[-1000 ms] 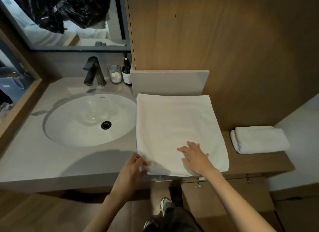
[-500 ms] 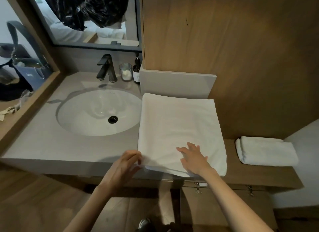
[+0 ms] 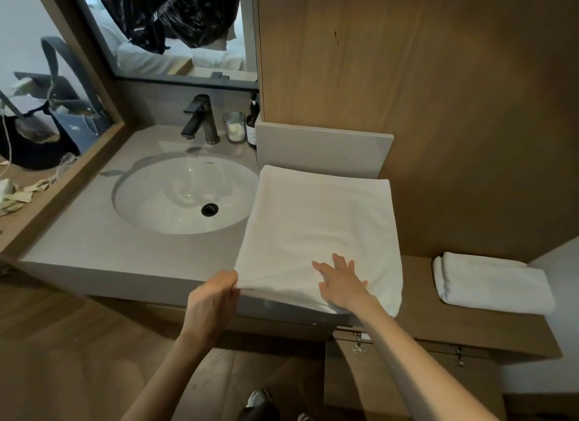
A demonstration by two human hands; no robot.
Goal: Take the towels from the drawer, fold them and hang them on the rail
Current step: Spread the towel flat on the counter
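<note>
The towel [image 3: 316,232] is lying on the table [image 3: 94,242] by the sink [image 3: 175,195], the left hand [image 3: 213,301] is pinching its near corner (it looks soft and floppy, so corners are best) and the right hand [image 3: 341,282] is pressing it, spread out flat.

Oval white ceramic basin [image 3: 185,195] with round black drain [image 3: 209,209], sunk in pale grey stone countertop [image 3: 94,248]. Behind the basin: angular matte black tap [image 3: 200,118], clear glass tumbler [image 3: 234,126], dark brown bottle [image 3: 252,123]. Above and behind the basin: dark-framed mirror [image 3: 175,44], reflecting a crumpled black plastic bag [image 3: 175,10]. Right of the basin: low grey upstand panel [image 3: 322,151], tall brown wood-veneer wall [image 3: 438,91], lower wooden ledge [image 3: 470,323] over cabinet fronts with small metal latches [image 3: 358,347]. Below the basin: brown wood-plank floor [image 3: 62,342]. Dim, warm light.
</note>
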